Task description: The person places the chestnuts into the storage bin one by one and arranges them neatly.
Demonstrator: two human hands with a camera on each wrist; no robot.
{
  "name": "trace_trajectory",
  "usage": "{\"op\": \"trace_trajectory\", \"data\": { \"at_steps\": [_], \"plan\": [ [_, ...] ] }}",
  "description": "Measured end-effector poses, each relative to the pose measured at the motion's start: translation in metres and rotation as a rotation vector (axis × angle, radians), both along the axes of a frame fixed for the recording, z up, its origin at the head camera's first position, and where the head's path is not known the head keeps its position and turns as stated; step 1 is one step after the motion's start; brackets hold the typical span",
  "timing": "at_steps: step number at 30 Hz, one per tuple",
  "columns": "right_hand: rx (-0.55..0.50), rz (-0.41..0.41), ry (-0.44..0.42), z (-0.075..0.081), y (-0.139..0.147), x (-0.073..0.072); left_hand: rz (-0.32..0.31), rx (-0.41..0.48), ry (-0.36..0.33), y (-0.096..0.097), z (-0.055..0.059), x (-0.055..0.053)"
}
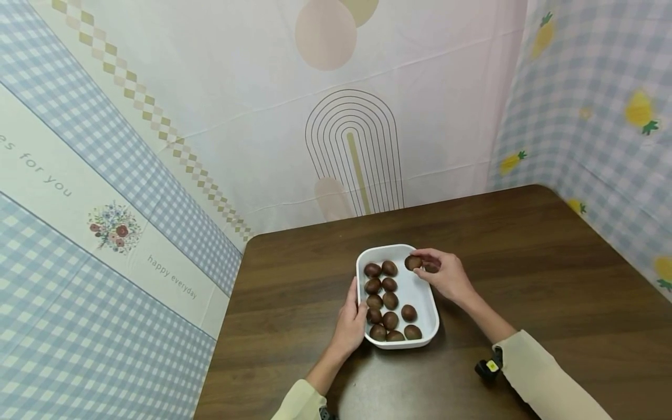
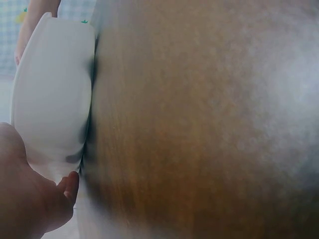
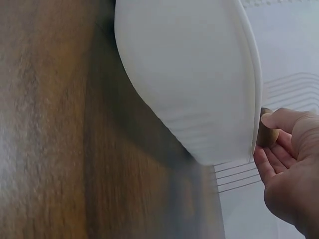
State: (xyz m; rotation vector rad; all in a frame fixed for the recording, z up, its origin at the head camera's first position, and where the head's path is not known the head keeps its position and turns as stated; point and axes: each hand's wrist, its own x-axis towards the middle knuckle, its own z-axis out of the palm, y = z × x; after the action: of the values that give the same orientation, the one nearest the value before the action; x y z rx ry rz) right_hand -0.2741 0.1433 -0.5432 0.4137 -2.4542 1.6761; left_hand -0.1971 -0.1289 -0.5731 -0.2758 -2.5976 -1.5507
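Observation:
A white rectangular tray (image 1: 423,291) with rounded corners stands on the table, holding several dark brown, egg-shaped objects (image 1: 390,300). They lie in two columns along its left side, with two more at the lower right. My left hand (image 1: 350,325) grips the tray's left wall, thumb at the rim and fingers along the outside. At the upper right corner, my right hand (image 1: 443,274) pinches one brown egg-shaped object (image 1: 413,263) between thumb and fingers. In the right wrist view, this object (image 3: 268,133) is partly hidden behind the tray's rim.
The brown wooden table (image 1: 525,251) extends around the tray. A patterned cloth (image 1: 262,116) hangs behind its back edge. Checked cloth (image 1: 604,116) hangs on the right. A black wrist camera (image 1: 488,368) sits at the right cuff.

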Motion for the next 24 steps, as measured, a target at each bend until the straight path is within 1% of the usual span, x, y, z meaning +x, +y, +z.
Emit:
{"op": "trace_trajectory", "data": {
  "at_steps": [5,9,11,14,18,24],
  "plan": [
    [0.073,-0.023,0.089,0.0,-0.01,0.003,0.002,0.002,0.001,0.0,0.001,0.0],
    [0.104,-0.004,0.166,0.0,-0.02,0.008,-0.005,0.013,0.002,0.0,0.001,0.0],
    [0.127,0.006,0.19,0.001,-0.025,0.01,-0.007,0.014,0.006,0.0,0.001,0.001],
    [0.176,0.011,0.209,0.001,-0.033,0.014,-0.008,0.008,0.022,0.0,0.0,0.001],
    [0.272,-0.007,0.204,0.003,-0.04,0.017,-0.008,-0.002,0.03,0.0,-0.001,0.001],
    [0.401,-0.008,0.189,0.005,-0.049,0.023,-0.009,0.012,0.021,0.0,-0.002,0.0]
  ]
}}
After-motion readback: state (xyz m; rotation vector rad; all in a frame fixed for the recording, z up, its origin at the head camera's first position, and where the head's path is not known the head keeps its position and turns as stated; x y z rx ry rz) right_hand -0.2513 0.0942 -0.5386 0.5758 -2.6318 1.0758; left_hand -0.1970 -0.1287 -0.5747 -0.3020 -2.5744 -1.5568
